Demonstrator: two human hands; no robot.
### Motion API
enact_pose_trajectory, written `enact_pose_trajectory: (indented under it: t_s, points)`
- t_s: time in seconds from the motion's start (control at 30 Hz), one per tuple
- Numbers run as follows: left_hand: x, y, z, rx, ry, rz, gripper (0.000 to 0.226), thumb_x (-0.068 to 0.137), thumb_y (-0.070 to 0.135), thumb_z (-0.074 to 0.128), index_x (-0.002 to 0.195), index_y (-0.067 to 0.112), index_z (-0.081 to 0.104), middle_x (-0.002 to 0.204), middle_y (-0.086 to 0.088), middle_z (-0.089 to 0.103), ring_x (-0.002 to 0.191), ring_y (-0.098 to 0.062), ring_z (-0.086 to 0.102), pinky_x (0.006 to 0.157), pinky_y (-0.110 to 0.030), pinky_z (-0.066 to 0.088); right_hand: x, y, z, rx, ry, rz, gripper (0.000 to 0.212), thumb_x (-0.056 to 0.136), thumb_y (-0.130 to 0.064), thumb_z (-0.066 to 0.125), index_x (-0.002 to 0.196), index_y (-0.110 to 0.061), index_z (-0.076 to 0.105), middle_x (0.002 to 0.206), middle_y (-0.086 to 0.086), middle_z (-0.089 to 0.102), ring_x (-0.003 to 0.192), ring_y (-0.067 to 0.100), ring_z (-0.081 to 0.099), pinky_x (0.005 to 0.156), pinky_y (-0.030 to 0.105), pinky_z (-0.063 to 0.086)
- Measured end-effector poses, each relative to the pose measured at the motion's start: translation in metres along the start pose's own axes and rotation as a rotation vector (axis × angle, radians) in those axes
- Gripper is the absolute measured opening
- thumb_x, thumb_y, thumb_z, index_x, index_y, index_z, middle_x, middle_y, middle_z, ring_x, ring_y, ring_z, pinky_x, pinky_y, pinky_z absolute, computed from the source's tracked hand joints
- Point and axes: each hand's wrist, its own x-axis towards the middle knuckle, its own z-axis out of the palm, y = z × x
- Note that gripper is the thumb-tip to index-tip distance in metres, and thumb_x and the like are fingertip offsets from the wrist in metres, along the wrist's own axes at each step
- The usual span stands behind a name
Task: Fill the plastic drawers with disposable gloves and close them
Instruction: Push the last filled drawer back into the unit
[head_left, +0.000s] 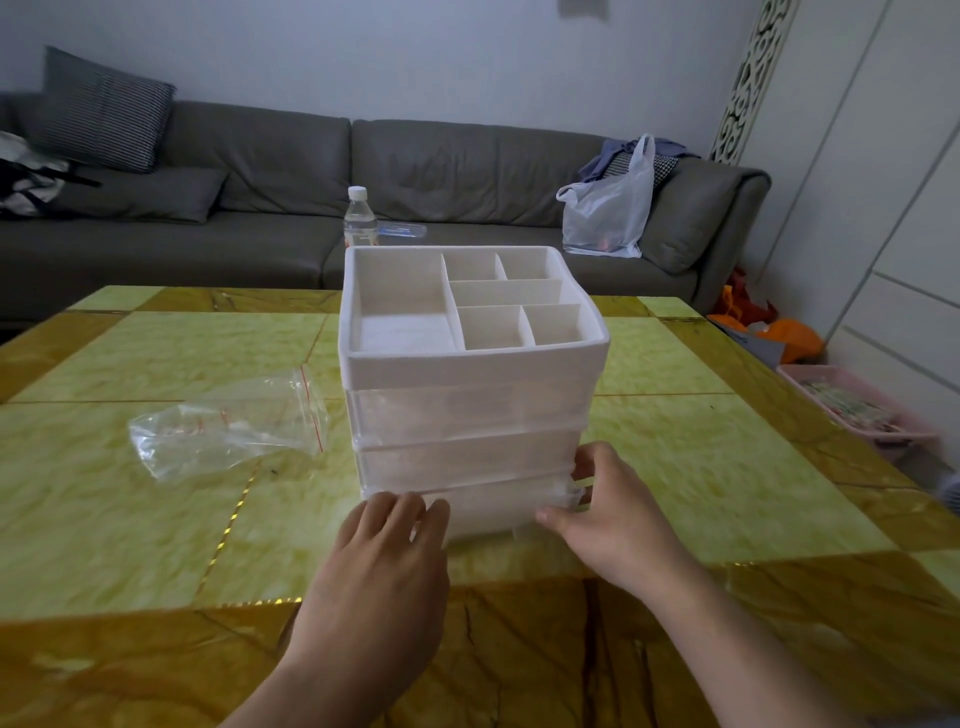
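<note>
Translucent plastic bottom drawer (493, 506) of white three-drawer organiser (470, 358) is touched by straight-fingered left hand (387, 551) and gripped at its corner by right hand (608, 506).

A drawer unit (470, 410) stands on the table (727, 467); a divided tray (467, 306) sits on top of it; a plastic bag (228, 431) lies to its left; a bottle (359, 218) stands behind it; a sofa (260, 197) lies beyond the table.
</note>
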Motion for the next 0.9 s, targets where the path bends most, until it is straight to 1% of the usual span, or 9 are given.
enact_pose_trajectory:
  t_s: [0.1, 0.27, 0.33, 0.43, 0.5, 0.57, 0.67, 0.8, 0.9]
  points:
    - [0.000, 0.000, 0.003, -0.023, 0.014, -0.018, 0.034, 0.084, 0.029, 0.063, 0.115, 0.015, 0.069, 0.101, 0.001, 0.065, 0.095, -0.025, 0.063, 0.090, -0.041, 0.053, -0.001, 0.000, 0.000, 0.011, -0.002, -0.012, 0.057, 0.086, -0.032, 0.086, 0.130, -0.029, 0.050, 0.125, -0.012, 0.055, 0.101, 0.003, 0.058, 0.067, 0.011, 0.040]
    - [-0.010, -0.011, -0.005, -0.150, 0.171, -0.142, 0.032, 0.092, 0.019, 0.063, 0.122, 0.009, 0.065, 0.118, -0.007, 0.060, 0.107, -0.028, 0.057, 0.090, -0.044, 0.052, 0.001, 0.002, -0.002, 0.109, -0.048, -0.030, 0.063, 0.086, -0.029, 0.086, 0.137, -0.036, 0.050, 0.122, -0.019, 0.060, 0.095, -0.006, 0.059, 0.067, 0.007, 0.040]
    - [-0.016, -0.015, -0.007, -0.259, 0.164, -0.320, 0.037, 0.095, 0.023, 0.070, 0.126, 0.009, 0.055, 0.123, -0.006, 0.051, 0.113, -0.028, 0.053, 0.091, -0.044, 0.052, 0.001, 0.002, -0.003, 0.147, -0.087, -0.021, 0.062, 0.088, -0.030, 0.085, 0.138, -0.039, 0.050, 0.116, -0.023, 0.060, 0.091, -0.009, 0.056, 0.070, 0.009, 0.041]
    - [-0.012, -0.025, -0.002, -0.517, 0.006, -0.689, 0.074, 0.086, 0.040, 0.079, 0.143, 0.014, 0.038, 0.140, -0.004, 0.046, 0.130, -0.025, 0.049, 0.102, -0.043, 0.049, 0.000, 0.000, -0.002, 0.143, -0.082, -0.020, 0.055, 0.090, -0.032, 0.083, 0.135, -0.038, 0.053, 0.111, -0.027, 0.059, 0.094, -0.005, 0.058, 0.073, 0.012, 0.044]
    - [-0.002, -0.030, 0.001, -0.653, -0.068, -0.770, 0.073, 0.088, 0.042, 0.078, 0.146, 0.022, 0.040, 0.144, 0.000, 0.053, 0.122, -0.019, 0.059, 0.100, -0.043, 0.053, 0.000, -0.001, -0.001, 0.139, -0.066, -0.012, 0.048, 0.091, -0.033, 0.081, 0.129, -0.040, 0.053, 0.108, -0.028, 0.058, 0.092, -0.006, 0.058, 0.070, 0.010, 0.043]
    - [0.004, -0.029, 0.003, -0.740, -0.058, -0.753, 0.051, 0.090, 0.037, 0.076, 0.133, 0.031, 0.049, 0.132, 0.007, 0.063, 0.101, -0.006, 0.065, 0.087, -0.039, 0.058, 0.000, -0.002, 0.001, 0.134, -0.054, -0.015, 0.044, 0.092, -0.034, 0.080, 0.123, -0.041, 0.050, 0.109, -0.026, 0.057, 0.089, -0.008, 0.055, 0.066, 0.008, 0.041]
    - [0.008, -0.028, 0.005, -0.771, -0.014, -0.753, 0.040, 0.090, 0.034, 0.077, 0.119, 0.039, 0.050, 0.120, 0.011, 0.067, 0.091, -0.002, 0.065, 0.082, -0.040, 0.061, -0.001, -0.005, 0.002, 0.104, -0.056, -0.008, 0.043, 0.094, -0.034, 0.079, 0.123, -0.040, 0.048, 0.110, -0.023, 0.056, 0.089, -0.007, 0.054, 0.064, 0.007, 0.039]
    - [-0.001, -0.027, 0.009, -0.683, 0.019, -0.731, 0.052, 0.090, 0.035, 0.076, 0.133, 0.029, 0.047, 0.128, 0.007, 0.056, 0.107, -0.012, 0.061, 0.090, -0.037, 0.056, -0.004, -0.009, -0.001, -0.069, -0.041, 0.044, 0.047, 0.093, -0.039, 0.078, 0.130, -0.031, 0.051, 0.121, -0.014, 0.057, 0.100, 0.006, 0.058, 0.068, 0.012, 0.042]
    - [-0.014, -0.017, -0.001, -0.449, 0.170, -0.437, 0.048, 0.089, 0.014, 0.076, 0.130, 0.015, 0.050, 0.124, 0.002, 0.048, 0.112, -0.021, 0.054, 0.091, -0.036, 0.050, -0.016, -0.021, -0.009, -0.335, 0.111, 0.014, 0.029, 0.094, -0.039, 0.074, 0.108, -0.023, 0.054, 0.103, -0.008, 0.060, 0.085, 0.010, 0.061, 0.065, 0.027, 0.054]
